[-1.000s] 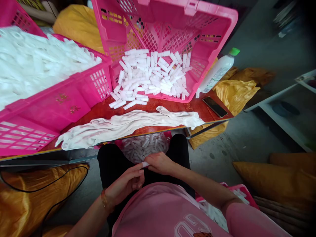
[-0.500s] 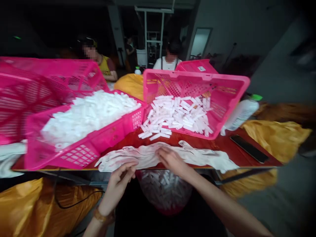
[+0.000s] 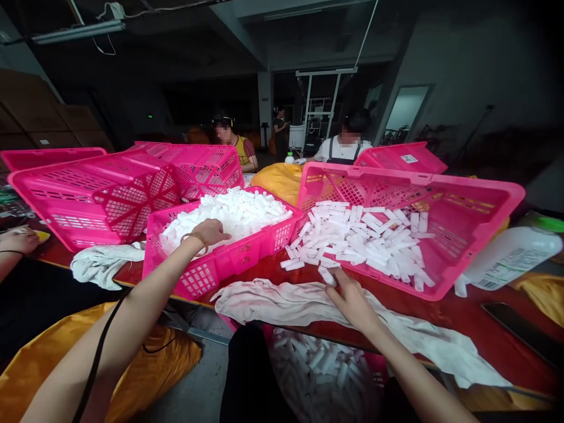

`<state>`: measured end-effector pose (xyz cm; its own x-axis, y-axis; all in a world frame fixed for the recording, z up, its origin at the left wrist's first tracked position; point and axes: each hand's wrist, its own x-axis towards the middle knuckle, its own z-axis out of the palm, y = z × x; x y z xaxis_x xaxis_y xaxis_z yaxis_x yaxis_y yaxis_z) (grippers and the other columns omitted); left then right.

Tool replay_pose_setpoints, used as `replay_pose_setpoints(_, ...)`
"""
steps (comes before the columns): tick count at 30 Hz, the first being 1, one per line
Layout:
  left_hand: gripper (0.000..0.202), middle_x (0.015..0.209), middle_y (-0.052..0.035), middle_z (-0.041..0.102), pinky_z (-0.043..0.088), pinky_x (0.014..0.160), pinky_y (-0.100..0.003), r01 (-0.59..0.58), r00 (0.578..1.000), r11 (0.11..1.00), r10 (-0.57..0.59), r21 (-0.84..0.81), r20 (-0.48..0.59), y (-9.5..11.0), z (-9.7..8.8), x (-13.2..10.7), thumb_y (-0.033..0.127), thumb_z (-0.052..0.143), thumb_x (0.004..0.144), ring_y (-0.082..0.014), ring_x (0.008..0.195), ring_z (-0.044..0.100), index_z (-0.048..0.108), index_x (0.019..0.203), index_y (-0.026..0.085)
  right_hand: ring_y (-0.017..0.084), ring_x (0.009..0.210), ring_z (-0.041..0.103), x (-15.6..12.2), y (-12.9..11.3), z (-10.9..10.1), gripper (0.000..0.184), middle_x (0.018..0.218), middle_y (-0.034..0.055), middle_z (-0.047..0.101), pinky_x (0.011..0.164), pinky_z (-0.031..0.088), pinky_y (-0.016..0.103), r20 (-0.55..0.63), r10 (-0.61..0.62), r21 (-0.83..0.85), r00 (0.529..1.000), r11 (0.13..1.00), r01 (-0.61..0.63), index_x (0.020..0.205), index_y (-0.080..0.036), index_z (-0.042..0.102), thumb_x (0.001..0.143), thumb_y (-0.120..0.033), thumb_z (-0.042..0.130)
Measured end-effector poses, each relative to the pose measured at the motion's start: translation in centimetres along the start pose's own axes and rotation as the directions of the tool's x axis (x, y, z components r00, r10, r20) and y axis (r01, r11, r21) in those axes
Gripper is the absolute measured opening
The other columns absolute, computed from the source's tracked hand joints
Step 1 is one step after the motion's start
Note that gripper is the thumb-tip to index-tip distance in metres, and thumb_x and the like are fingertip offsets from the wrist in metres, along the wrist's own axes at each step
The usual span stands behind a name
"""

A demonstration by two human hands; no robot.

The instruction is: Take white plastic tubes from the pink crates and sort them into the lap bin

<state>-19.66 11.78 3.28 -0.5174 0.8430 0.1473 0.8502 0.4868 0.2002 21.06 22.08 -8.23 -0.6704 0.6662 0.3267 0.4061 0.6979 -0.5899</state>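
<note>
My left hand (image 3: 210, 232) reaches over the near side of a pink basket (image 3: 233, 258) heaped with small white tubes (image 3: 240, 205). Its thumb and forefinger stand apart, with nothing visible between them; the other fingers are mostly hidden. Above a crumpled white cloth (image 3: 273, 302), my right hand (image 3: 355, 299) pinches one short white tube (image 3: 326, 276) at its fingertips. Just beyond it, many flat-looking white pieces (image 3: 370, 238) spill out of a pink basket (image 3: 480, 235) tipped on its side.
More pink baskets (image 3: 136, 194) lie on the left, near another person's hand (image 3: 20, 239). A bottle (image 3: 513, 258) and a dark phone (image 3: 522, 329) are on the red table (image 3: 480, 299) at right. Two people sit across. Below the table edge is a container of white pieces (image 3: 326, 370).
My left hand has moved from the table edge out to the heaped basket. My right hand has left the cloth and taken a white tube. The view has tilted up and turned left.
</note>
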Motion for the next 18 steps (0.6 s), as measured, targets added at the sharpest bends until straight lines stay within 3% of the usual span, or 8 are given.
replay_pose_setpoints(2,0.023,0.066,-0.0064,0.068,0.049,0.067,-0.03,-0.016,0.998,1.0,0.017,-0.009,0.057,0.7,1.0,1.0,0.038,0.076,0.057,-0.0243,0.07,0.065,0.068,0.06,0.017,0.018,0.067,0.054,-3.2,-1.2,-0.8,0.013,0.075,0.0003,0.057,0.066,0.044,0.029,0.102,0.079,0.329,0.992,0.938,-0.108,0.096,-0.02,0.053,0.088,-0.024,0.044)
replay_pose_setpoints(5,0.023,0.075,-0.0067,0.071,0.05,0.07,-0.029,-0.084,0.996,0.995,0.085,-0.051,0.023,1.1,0.5,0.1,0.038,0.074,0.061,-0.0235,0.076,0.066,0.072,0.07,0.017,0.014,0.059,0.043,-8.5,-2.1,-1.3,0.007,0.068,-0.0027,0.047,0.056,0.036,0.025,0.277,0.158,0.625,0.948,0.719,-0.303,0.085,-0.021,0.05,0.084,-0.024,0.044)
replay_pose_setpoints(7,0.033,0.094,-0.0099,0.072,0.051,0.076,-0.029,-0.136,0.989,0.988,0.13,-0.079,-0.069,1.1,-0.8,-1.9,0.044,0.066,0.073,-0.0241,0.089,0.066,0.073,0.088,0.016,0.013,0.059,0.04,-11.5,-2.2,-1.4,0.01,0.067,-0.0034,0.044,0.055,0.033,0.024,0.34,0.252,0.665,0.906,0.616,-0.421,0.086,-0.021,0.052,0.085,-0.029,0.047)
replay_pose_setpoints(9,0.041,0.109,-0.0108,0.069,0.051,0.081,-0.029,-0.217,0.963,0.958,0.178,-0.189,-0.205,1.7,-1.9,-5.0,0.049,0.056,0.084,-0.0233,0.097,0.065,0.069,0.104,0.016,0.013,0.06,0.04,-13.4,-2.2,-1.3,0.013,0.066,-0.0036,0.043,0.054,0.032,0.024,0.379,0.309,0.659,0.872,0.572,-0.489,0.084,-0.02,0.054,0.086,-0.033,0.051)
replay_pose_setpoints(11,0.043,0.107,-0.0082,0.069,0.05,0.083,-0.029,-0.294,0.927,0.888,0.175,-0.353,-0.331,3.3,-1.9,-8.6,0.051,0.053,0.089,-0.0215,0.095,0.065,0.064,0.112,0.017,0.013,0.061,0.043,-14.2,-2.2,-1.0,0.013,0.067,-0.0026,0.046,0.056,0.035,0.024,0.383,0.288,0.674,0.878,0.563,-0.478,0.079,-0.019,0.054,0.084,-0.031,0.052)
replay_pose_setpoints(14,0.042,0.086,-0.0022,0.066,0.049,0.08,-0.029,-0.298,0.934,0.778,0.117,-0.554,-0.338,7.6,1.0,-14.5,0.05,0.053,0.093,-0.0189,0.084,0.064,0.063,0.12,0.019,0.013,0.063,0.05,-13.8,-2.5,-0.1,0.008,0.073,-0.0002,0.055,0.059,0.04,0.024,0.353,0.2,0.729,0.914,0.554,-0.402,0.08,-0.018,0.057,0.081,-0.022,0.05)
replay_pose_setpoints(16,0.044,0.074,0.0004,0.06,0.048,0.067,-0.026,-0.233,0.972,0.709,0.149,-0.666,-0.182,10.9,4.5,-18.4,0.048,0.046,0.097,-0.0159,0.071,0.06,0.063,0.125,0.02,0.011,0.06,0.05,-13.4,-2.5,0.7,0.011,0.073,-0.0012,0.056,0.057,0.039,0.022,0.329,0.156,0.745,0.931,0.563,-0.358,0.087,-0.018,0.059,0.08,-0.018,0.051)
replay_pose_setpoints(18,0.046,0.069,0.0025,0.057,0.045,0.057,-0.024,-0.144,0.977,0.646,0.214,-0.75,-0.004,13.8,8.1,-21.7,0.047,0.044,0.098,-0.013,0.06,0.056,0.058,0.133,0.02,0.011,0.062,0.05,-13.3,-2.6,1.4,0.012,0.073,-0.0021,0.055,0.059,0.039,0.021,0.295,0.124,0.732,0.947,0.608,-0.308,0.09,-0.017,0.061,0.081,-0.016,0.054)
